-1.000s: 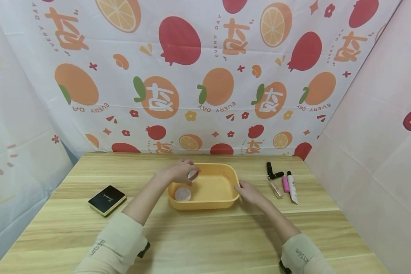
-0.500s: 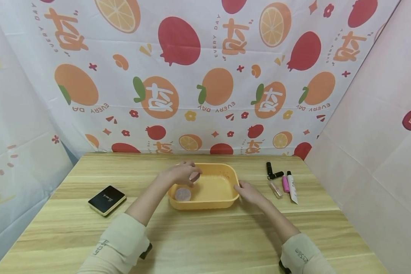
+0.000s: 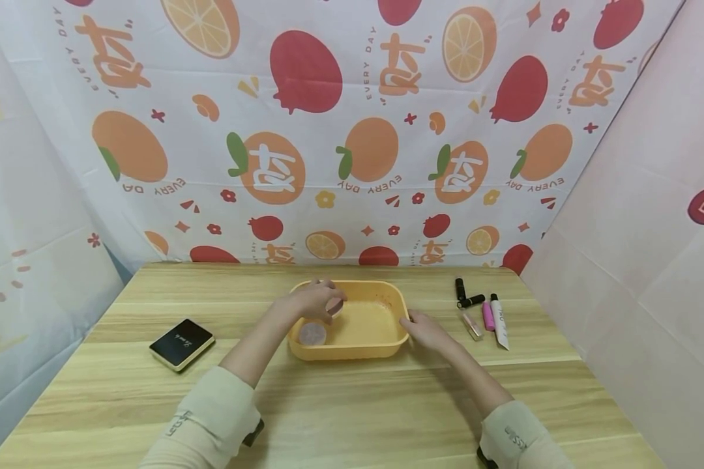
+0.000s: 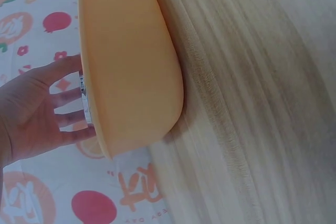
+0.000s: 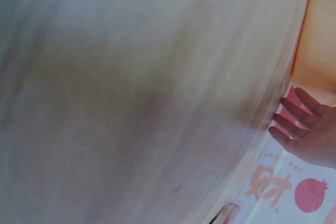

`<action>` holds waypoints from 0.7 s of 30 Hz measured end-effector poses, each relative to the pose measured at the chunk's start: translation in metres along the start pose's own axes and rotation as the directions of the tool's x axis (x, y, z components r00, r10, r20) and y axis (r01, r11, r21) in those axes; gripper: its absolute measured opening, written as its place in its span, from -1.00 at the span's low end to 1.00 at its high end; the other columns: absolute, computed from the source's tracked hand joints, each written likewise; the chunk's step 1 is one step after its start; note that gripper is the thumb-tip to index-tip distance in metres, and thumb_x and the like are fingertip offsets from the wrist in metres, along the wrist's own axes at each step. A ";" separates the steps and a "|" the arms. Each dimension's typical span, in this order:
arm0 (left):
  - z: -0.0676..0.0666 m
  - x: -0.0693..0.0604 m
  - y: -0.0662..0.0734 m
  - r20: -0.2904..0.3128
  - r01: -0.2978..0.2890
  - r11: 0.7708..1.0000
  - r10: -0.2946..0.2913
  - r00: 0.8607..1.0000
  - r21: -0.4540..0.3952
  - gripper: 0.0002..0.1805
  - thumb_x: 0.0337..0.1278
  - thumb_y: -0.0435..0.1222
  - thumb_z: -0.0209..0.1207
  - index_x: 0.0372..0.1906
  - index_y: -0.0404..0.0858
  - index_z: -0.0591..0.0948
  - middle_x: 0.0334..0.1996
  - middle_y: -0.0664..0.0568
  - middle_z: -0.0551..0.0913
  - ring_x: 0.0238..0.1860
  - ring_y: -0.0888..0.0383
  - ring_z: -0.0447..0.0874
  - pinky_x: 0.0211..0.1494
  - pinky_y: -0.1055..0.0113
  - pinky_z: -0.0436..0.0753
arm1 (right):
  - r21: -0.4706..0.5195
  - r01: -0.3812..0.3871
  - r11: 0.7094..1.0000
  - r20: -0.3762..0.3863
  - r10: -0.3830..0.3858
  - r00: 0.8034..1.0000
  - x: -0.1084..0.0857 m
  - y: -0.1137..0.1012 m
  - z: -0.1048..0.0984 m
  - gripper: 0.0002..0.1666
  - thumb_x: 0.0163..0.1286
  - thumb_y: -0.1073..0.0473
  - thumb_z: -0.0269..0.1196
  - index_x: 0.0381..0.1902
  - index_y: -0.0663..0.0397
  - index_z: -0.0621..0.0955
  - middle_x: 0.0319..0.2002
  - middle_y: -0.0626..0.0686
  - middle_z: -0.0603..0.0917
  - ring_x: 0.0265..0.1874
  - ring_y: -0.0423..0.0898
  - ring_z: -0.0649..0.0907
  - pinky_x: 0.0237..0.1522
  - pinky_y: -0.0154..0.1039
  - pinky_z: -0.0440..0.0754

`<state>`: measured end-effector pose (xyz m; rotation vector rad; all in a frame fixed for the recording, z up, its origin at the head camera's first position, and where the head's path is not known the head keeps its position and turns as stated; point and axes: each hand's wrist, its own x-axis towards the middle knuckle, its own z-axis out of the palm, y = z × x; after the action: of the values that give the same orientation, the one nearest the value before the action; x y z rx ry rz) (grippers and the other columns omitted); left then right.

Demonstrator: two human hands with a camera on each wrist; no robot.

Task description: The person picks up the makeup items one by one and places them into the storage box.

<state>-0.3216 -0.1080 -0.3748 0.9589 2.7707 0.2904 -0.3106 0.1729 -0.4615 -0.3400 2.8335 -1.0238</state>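
A yellow plastic basin (image 3: 364, 353) stands on the wooden table. Above its left end, my left hand (image 3: 313, 301) holds a small round container (image 3: 334, 306) with its fingertips. The left wrist view shows that container's shiny silver edge (image 4: 85, 100) between thumb and fingers, partly behind the basin wall (image 4: 131, 66). A second round, pale, clear-looking container (image 3: 313, 334) lies at the left inside the basin. My right hand (image 3: 427, 329) grips the basin's right rim; in the right wrist view its fingers (image 5: 296, 111) are beside the wall.
A square black compact (image 3: 182, 344) with a gold edge lies to the left. On the right lie two black tubes (image 3: 471, 301), a clear lip gloss tube (image 3: 472, 326), a pink tube (image 3: 489, 316) and a white squeeze tube (image 3: 500, 322). Printed fabric (image 3: 375, 215) hangs behind the table.
My left hand has shifted slightly right with the round container over the basin. My right hand and the basin have stayed in place.
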 end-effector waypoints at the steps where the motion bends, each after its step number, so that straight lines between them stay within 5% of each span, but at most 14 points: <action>1: 0.001 0.000 0.000 -0.001 0.000 1.000 0.000 1.000 -0.001 -0.42 -0.11 -0.30 0.36 0.13 -0.17 0.50 0.16 -0.23 0.34 0.18 -0.48 0.10 0.13 -0.27 0.28 | 0.000 0.001 1.000 -0.002 -0.001 1.000 0.000 0.000 0.000 -0.46 0.43 0.01 -0.08 0.21 0.23 0.41 0.03 0.16 0.54 0.05 0.09 0.48 0.12 0.05 0.38; 13: 0.005 0.003 -0.001 0.009 0.004 1.000 -0.004 1.000 -0.026 -0.41 -0.08 -0.31 0.35 0.16 -0.18 0.48 0.15 -0.23 0.34 0.20 -0.40 0.10 0.16 -0.27 0.23 | 0.008 0.007 1.000 0.005 -0.007 1.000 0.000 0.000 0.001 -0.46 0.43 0.02 -0.08 0.20 0.26 0.41 -0.01 0.17 0.55 0.00 0.09 0.50 0.09 0.05 0.41; 21: 0.003 0.008 0.002 0.016 0.029 1.000 -0.029 0.999 -0.004 -0.42 -0.07 -0.28 0.35 0.16 -0.08 0.48 0.18 -0.14 0.34 0.21 -0.30 0.16 0.08 -0.18 0.39 | 0.014 0.007 1.000 0.003 -0.007 1.000 0.002 -0.001 0.000 -0.46 0.43 0.03 -0.08 0.19 0.28 0.41 -0.03 0.17 0.56 -0.01 0.09 0.51 0.08 0.05 0.41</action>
<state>-0.3263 -0.1010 -0.3787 0.9155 2.7662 0.2831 -0.3125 0.1715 -0.4614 -0.3506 2.8231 -1.0435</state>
